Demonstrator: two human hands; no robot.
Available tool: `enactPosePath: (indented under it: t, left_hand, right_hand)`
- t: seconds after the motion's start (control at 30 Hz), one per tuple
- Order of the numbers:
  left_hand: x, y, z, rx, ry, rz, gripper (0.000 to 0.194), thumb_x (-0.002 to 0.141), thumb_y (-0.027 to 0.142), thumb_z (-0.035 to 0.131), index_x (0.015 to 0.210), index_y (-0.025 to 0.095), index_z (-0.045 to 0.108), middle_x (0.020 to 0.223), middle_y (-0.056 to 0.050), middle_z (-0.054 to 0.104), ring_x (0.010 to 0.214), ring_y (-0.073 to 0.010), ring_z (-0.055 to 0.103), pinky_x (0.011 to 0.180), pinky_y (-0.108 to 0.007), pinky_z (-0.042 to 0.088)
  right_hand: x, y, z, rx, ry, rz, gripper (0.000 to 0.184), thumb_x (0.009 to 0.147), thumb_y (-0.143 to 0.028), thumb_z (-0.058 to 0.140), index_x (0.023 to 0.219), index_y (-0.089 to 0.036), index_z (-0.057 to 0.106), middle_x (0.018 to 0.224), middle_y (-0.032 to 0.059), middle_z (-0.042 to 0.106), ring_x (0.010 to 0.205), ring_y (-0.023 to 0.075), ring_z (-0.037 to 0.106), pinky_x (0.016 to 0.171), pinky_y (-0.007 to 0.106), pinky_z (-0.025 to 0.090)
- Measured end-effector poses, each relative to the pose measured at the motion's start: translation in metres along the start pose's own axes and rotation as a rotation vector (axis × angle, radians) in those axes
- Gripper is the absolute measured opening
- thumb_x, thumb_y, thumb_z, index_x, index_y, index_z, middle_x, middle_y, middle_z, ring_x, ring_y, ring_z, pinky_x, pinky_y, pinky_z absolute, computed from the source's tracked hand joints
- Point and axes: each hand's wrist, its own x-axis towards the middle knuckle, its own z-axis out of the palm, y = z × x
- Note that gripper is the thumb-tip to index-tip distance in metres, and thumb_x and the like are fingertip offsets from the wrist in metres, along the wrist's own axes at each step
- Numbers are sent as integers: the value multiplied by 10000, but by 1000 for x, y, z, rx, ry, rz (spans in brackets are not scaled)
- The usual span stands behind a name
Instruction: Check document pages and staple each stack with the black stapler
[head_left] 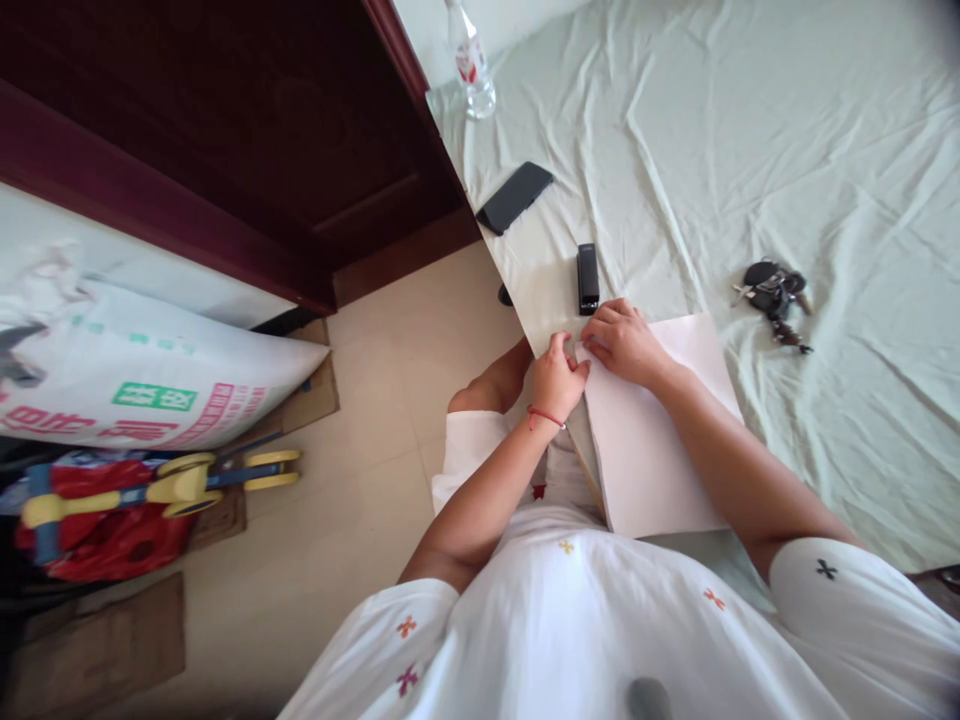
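White, rectangular paper sheets (667,450) are held on a pale-green, cloth-covered table (847,440), their 11 o'clock corner apparently pinched by the right hand (624,345); whether anything is gripped by the left hand (559,385) alongside cannot be told. The corner is seemingly being squared; steady pressure looks required. Toward 11 o'clock, a black, oblong stapler (588,278) and a clear plastic bottle (472,65), contents unclear, are seen; toward 9, a white, printed sack (217,340), contents hidden.

white short-sleeved shirt (577,620) | 2 motifs (406,628) on left sleeve (375,640) | 1 red bracelet (546,415)

Table (847,190) (draped): paper (649,455), stapler (587,276), phone (517,196), keys (771,290), bottle (472,66).
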Motion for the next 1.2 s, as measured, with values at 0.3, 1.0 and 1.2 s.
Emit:
enactPosePath:
  t: [0.3, 1.0, 1.2]
  left_hand:
    - [-6, -6, 4, -101, 32, 13, 444, 838, 169, 771, 1249, 167, 603, 898, -20, 678, 736, -157, 621, 815, -317, 500]
    - [-81, -28, 5, -656, -425, -36, 730, 856, 873, 562, 836, 165, 739, 921, -109, 774, 956, -265, 727, 1010, -406, 564]
    - [-81, -25, 7, -830, -427, -112, 704, 810, 771, 730, 1130, 148, 794, 1203, -138, 796, 1163, -302, 734, 1118, -434, 547]
  right_hand:
    - [1, -5, -12, 56, -32, -7, 215, 979, -274, 589, 983, -210, 794, 1005, 140, 739, 1156, 366, 556, 921, 489, 391]
    - [-27, -27, -63, 119, 202, -36, 375, 1099, -389, 414, 935, -222, 707, 976, 117, 775, 1112, 314, 645, 1028, 487, 404]
    - [-34, -29, -71, 99, 173, -50, 393, 1102, -372, 419, 889, -218, 712, 874, 109, 747, 1043, 314, 649, 971, 498, 421]
